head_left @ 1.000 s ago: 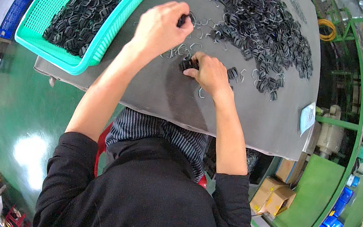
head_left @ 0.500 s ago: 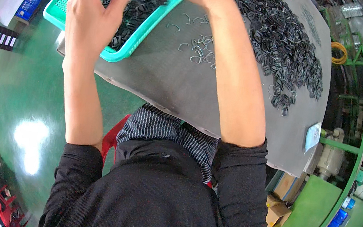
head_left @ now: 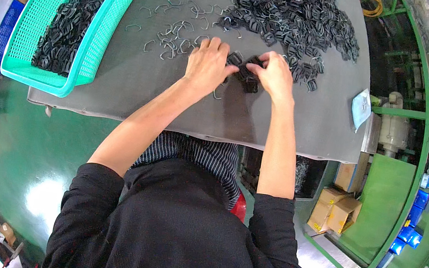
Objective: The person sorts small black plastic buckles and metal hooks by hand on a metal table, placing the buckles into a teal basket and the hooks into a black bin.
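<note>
On the grey table my left hand [head_left: 206,66] is closed, its thumb and fingers against small black slotted plastic buckles [head_left: 234,59]. Just to its right, my right hand [head_left: 276,78] pinches more of these buckles between thumb and fingers. A few buckles [head_left: 250,86] lie between and below the hands. How many each hand holds is hidden. Beyond them spreads a large heap of black buckles [head_left: 296,19]. Bent metal wire hooks [head_left: 174,32] are scattered to the left of my left hand.
A green plastic basket [head_left: 110,26] with black buckles inside stands at the table's left. A pale blue packet [head_left: 360,108] lies near the right edge. Green metal framing [head_left: 401,113] and cardboard boxes [head_left: 329,209] stand beyond the table on the right.
Both hands have moved from above the basket to the table, right of the wire hooks, and now grip buckles near the heap. The view has shifted, showing more of the basket.
</note>
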Motion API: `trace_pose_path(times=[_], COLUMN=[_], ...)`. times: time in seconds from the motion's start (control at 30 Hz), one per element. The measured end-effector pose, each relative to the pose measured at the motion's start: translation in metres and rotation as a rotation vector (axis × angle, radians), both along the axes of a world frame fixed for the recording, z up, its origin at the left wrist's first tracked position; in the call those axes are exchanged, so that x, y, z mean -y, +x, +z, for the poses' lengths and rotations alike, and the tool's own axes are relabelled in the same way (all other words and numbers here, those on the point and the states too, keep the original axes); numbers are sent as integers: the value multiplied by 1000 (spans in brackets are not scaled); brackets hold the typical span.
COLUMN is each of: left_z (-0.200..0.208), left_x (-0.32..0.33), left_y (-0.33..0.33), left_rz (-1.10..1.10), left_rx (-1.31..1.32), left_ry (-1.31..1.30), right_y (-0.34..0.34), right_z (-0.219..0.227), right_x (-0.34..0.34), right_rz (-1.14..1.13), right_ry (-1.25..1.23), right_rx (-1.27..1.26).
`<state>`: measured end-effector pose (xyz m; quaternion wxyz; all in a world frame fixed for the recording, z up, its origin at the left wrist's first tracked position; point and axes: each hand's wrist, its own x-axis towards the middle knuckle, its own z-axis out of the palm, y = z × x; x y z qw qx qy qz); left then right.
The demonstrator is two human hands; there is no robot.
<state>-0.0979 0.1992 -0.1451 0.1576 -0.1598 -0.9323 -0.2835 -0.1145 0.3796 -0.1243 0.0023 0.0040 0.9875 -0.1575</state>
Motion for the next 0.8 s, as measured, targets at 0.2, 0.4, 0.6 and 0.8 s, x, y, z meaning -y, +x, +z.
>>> trace_pose_path(times=[0.2, 0.4, 0.6, 0.8], left_z=[3, 34, 18, 32], left_x=[28, 64, 13, 56], left_y=[-27, -9, 20, 8], left_rz=[-247, -220, -40, -240], left_rx=[639, 863, 356, 923], left_ry=[746, 824, -52, 660], right_y=[-10, 3, 7, 20], right_z=[-17, -1, 7, 15], right_x=[-32, -33, 3, -25], right_rz=[88, -34, 212, 83], right_ry=[-618, -1308, -121, -913], right_rx=[45, 326, 100, 333])
